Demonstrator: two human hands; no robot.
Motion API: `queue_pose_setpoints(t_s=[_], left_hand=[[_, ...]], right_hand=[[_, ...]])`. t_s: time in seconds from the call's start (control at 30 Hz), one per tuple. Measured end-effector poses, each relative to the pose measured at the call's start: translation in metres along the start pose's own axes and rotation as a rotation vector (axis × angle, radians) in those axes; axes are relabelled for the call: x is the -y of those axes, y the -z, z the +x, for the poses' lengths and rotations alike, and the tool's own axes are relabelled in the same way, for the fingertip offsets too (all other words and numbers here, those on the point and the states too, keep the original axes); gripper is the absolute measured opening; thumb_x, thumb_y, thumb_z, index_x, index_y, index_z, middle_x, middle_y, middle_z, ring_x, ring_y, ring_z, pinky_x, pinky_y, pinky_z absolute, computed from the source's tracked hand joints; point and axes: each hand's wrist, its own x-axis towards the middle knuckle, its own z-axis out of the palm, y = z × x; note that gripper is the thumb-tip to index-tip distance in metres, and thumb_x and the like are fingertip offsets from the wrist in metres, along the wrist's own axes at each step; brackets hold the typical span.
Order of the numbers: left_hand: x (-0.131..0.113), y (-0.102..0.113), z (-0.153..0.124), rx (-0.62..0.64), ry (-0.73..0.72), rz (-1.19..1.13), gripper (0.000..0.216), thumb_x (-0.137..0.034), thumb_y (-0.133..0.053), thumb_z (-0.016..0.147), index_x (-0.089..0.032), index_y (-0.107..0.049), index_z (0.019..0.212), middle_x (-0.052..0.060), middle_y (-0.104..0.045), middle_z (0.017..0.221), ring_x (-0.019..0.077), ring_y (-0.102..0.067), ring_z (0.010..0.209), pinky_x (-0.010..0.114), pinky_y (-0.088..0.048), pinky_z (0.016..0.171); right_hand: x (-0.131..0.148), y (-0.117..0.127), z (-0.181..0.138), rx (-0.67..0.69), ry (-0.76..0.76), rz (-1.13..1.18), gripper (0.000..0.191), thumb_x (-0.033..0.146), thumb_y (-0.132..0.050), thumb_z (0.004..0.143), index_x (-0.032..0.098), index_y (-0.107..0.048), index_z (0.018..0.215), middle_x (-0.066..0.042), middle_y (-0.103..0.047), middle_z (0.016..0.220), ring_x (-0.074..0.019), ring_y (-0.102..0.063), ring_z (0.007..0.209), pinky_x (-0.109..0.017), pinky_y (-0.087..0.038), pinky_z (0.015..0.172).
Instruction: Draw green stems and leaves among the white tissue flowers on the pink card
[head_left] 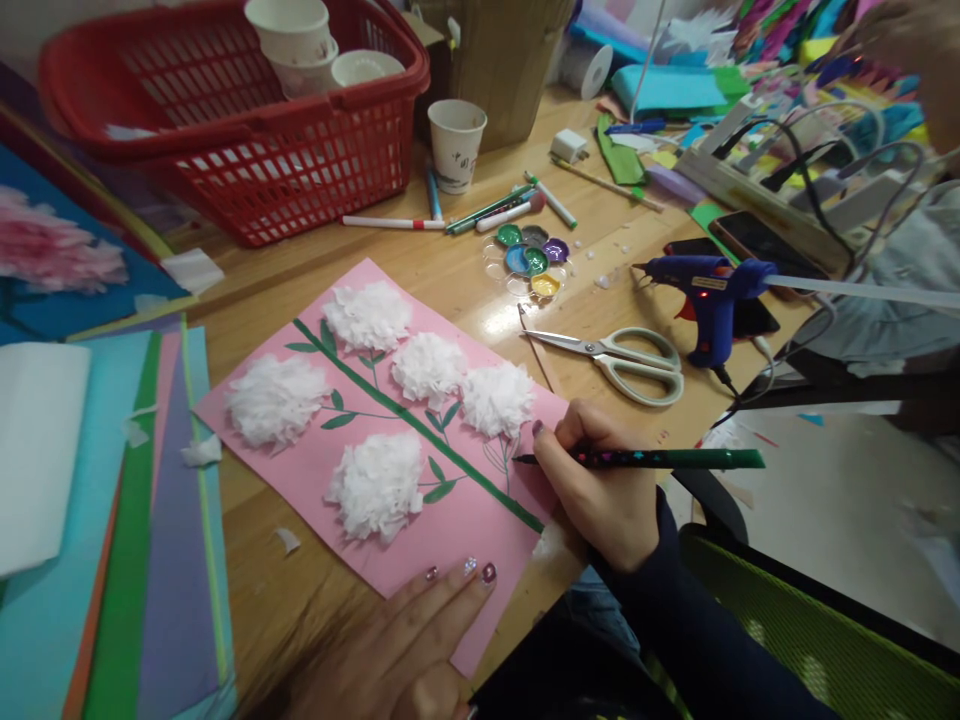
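Note:
A pink card (465, 520) lies on the wooden table, bearing several white tissue-paper flowers (375, 485) along a green stem with drawn leaves. My right hand (600, 490) is closed on a green pen (675, 458), its tip touching the card beside the rightmost flower (496, 398), where thin leaf outlines are drawn. My left hand (420, 640) rests flat with fingers stretched out on the card's near edge, holding it down.
Scissors (622, 358), a blue glue gun (705, 295) and a paint palette (532, 258) lie beyond the card. A red basket (247, 130) with paper cups stands at the back left; coloured paper sheets (142, 520) are stacked on the left. Markers and a paper cup (456, 140) are nearby.

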Motion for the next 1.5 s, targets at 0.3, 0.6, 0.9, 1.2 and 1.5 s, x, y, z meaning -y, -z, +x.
queue_pose_setpoints(t_s=[0.3,0.6,0.9,1.2,1.5], left_hand=[[0.0,0.006,0.007,-0.065,-0.097,0.231,0.039,-0.032,-0.052,0.09,-0.018,-0.058,0.126,0.002,-0.059,0.134,0.0152,-0.064,0.113,0.024,-0.055,0.09],[0.002,0.002,0.004,-0.048,-0.091,0.253,0.041,-0.034,-0.049,0.093,-0.018,-0.055,0.129,0.002,-0.053,0.141,0.0155,-0.058,0.12,0.024,-0.052,0.096],[0.001,0.0,0.002,-0.067,-0.058,0.157,0.042,-0.026,-0.052,0.09,-0.02,-0.054,0.131,0.003,-0.052,0.141,0.0167,-0.059,0.12,0.026,-0.051,0.098],[0.002,0.004,0.003,-0.035,-0.058,0.13,0.043,-0.025,-0.05,0.091,-0.017,-0.052,0.133,0.004,-0.054,0.14,0.017,-0.059,0.12,0.025,-0.052,0.097],[0.004,0.005,0.001,-0.026,-0.073,0.116,0.04,-0.023,-0.048,0.092,-0.02,-0.054,0.132,0.003,-0.05,0.143,0.016,-0.057,0.123,0.024,-0.049,0.1]], right_hand=[[-0.001,0.0,-0.001,0.086,-0.002,0.024,0.033,0.011,-0.06,0.074,0.019,-0.038,0.05,0.008,-0.038,0.047,-0.0054,-0.033,0.044,-0.021,-0.028,0.043],[0.001,0.0,0.0,0.043,-0.028,0.05,0.035,0.013,-0.06,0.074,0.02,-0.035,0.05,0.008,-0.034,0.047,-0.0061,-0.032,0.045,-0.022,-0.027,0.043],[0.0,-0.001,0.001,0.048,-0.025,0.055,0.034,0.012,-0.059,0.073,0.02,-0.036,0.05,0.008,-0.036,0.047,-0.006,-0.032,0.044,-0.022,-0.027,0.043],[-0.009,0.005,0.009,-0.071,-0.089,0.032,0.034,0.016,-0.062,0.077,0.022,-0.038,0.053,0.007,-0.039,0.048,-0.0083,-0.039,0.045,-0.025,-0.03,0.046],[-0.007,0.005,0.009,-0.05,-0.043,-0.019,0.034,0.015,-0.061,0.078,0.021,-0.039,0.052,0.006,-0.044,0.047,-0.0077,-0.039,0.044,-0.024,-0.031,0.045]])
